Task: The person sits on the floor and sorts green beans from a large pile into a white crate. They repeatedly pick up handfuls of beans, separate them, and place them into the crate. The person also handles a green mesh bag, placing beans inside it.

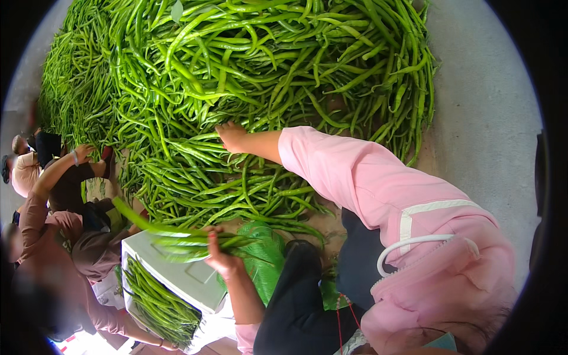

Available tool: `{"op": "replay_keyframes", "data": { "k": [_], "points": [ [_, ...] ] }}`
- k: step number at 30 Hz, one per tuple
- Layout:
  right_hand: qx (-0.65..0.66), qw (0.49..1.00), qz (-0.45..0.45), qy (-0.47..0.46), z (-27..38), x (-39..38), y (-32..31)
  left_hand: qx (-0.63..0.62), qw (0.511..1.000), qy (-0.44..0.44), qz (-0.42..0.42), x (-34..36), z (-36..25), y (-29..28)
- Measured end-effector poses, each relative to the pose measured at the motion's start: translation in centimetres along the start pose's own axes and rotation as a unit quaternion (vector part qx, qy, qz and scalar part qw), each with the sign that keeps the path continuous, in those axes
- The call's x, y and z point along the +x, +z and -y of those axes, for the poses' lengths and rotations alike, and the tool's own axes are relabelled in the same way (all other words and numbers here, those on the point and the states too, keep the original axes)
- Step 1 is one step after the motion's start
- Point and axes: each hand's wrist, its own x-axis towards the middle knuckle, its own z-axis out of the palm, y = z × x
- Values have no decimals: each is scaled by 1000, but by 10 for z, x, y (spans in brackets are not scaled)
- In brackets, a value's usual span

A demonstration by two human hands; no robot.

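A bunch of long green chili peppers [189, 244] is gripped in my left hand [222, 255], its tips pointing left above a white box [177, 266]. My right arm stretches forward to a big heap of the same peppers [266, 77]. There my right hand [232, 137] has its fingers curled over several peppers at the heap's near side; the fingertips are partly hidden among them. More peppers [158, 305] lie lengthwise inside the white box, below my left hand.
A green plastic bag [260, 260] lies between the box and my dark-trousered leg [296, 290]. At the left, a co-worker in a brownish-pink top [53, 242] sits close to the box, with other people farther back. Grey concrete floor [485, 106] runs along the right.
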Motion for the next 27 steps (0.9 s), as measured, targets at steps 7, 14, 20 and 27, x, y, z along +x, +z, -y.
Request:
{"op": "replay_keyframes", "data": {
  "k": [7,14,20,27],
  "points": [
    [165,974,156,1,33,-53,-37,-242,964,45,96,24,-74,-33],
    [-154,963,209,-69,-59,-172,-124,-376,907,-66,177,35,-70,-18],
    [298,934,96,-172,-2,-173,-69,-182,973,-79,117,-2,-34,-5],
    [-161,987,1,20,-66,-112,-14,-88,978,-143,125,-34,4,27]
  ]
}}
